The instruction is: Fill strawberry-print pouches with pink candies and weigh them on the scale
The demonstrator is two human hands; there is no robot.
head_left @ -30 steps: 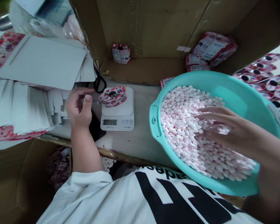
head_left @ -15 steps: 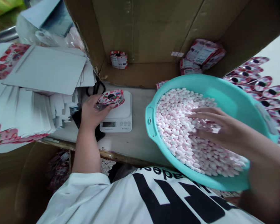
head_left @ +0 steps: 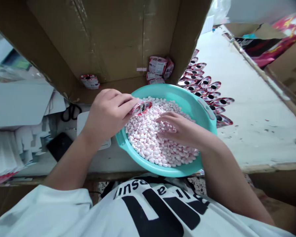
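The left hand point(head_left: 108, 113) has lifted the small red-and-pink pouch point(head_left: 141, 107) off the scale point(head_left: 82, 120) and brought it over the near left rim of the teal basin point(head_left: 187, 98), where a moment ago it was only taking hold of it on the scale. It grips the pouch between thumb and curled fingers, wrist bent inward. The right hand point(head_left: 180, 130) stays palm-down on the pink-and-white candies point(head_left: 148, 141), fingers loosely spread and partly sunk in, closed on nothing that shows.
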